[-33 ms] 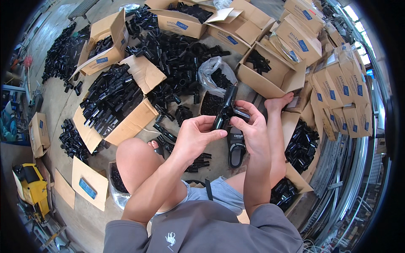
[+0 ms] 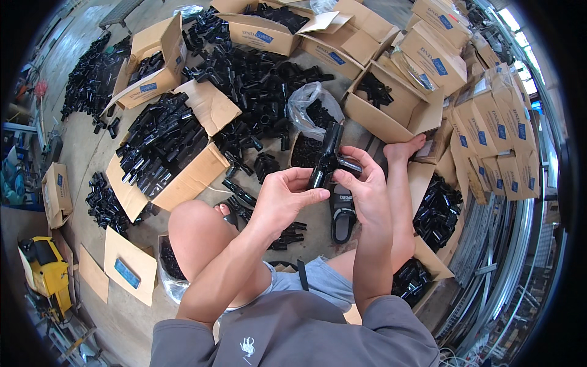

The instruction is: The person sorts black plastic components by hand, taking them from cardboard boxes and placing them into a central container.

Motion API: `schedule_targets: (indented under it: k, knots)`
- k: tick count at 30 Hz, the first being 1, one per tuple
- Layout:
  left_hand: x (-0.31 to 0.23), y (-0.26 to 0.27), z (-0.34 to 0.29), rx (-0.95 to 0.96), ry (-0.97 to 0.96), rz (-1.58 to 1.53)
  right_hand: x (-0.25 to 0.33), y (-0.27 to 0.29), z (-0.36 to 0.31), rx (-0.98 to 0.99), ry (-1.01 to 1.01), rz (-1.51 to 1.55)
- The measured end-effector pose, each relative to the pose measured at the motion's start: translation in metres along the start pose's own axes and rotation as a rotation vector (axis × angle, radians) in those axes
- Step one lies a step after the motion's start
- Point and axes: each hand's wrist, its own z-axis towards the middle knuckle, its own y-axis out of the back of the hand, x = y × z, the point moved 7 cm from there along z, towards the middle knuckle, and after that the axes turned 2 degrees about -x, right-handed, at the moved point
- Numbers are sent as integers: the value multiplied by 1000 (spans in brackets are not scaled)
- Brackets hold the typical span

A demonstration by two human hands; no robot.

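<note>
Between my hands is a glossy black tubular fitting (image 2: 330, 147) with a short side branch, tilted with its upper end pointing away from me. My left hand (image 2: 287, 194) grips its lower end between thumb and fingers. On the other side, my right hand (image 2: 364, 183) is closed round the side branch, thumb and fingertips pinching it. Behind the fitting stand a clear plastic bag (image 2: 304, 101) of small black parts and a container of small black pieces (image 2: 306, 150). Under the hands, more black fittings (image 2: 287, 235) lie on the floor beside a black sandal (image 2: 342, 223).
An open carton (image 2: 192, 177) full of black tubes stands at the left, with a large heap of fittings (image 2: 244, 79) beyond. Stacked cartons (image 2: 489, 131) and metal profiles (image 2: 507, 244) line the right. A phone (image 2: 127, 273) rests on cardboard at the lower left, near a yellow machine (image 2: 49, 272).
</note>
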Motion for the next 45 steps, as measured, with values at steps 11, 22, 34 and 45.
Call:
schedule_targets:
  k: [11, 22, 34, 45]
  knots:
    - [-17, 18, -4, -84, 35, 42, -6, -17, 14, -5, 168, -57]
    - [-131, 55, -13, -336, -419, 782, -261, 48, 139, -40, -265, -1124]
    - [-110, 60, 9, -317, -414, 1163, -280, 47, 141, -131, -262, -1130]
    - [-108, 57, 6, -297, -445, 1187, -222, 114, 84, -380, -340, 298]
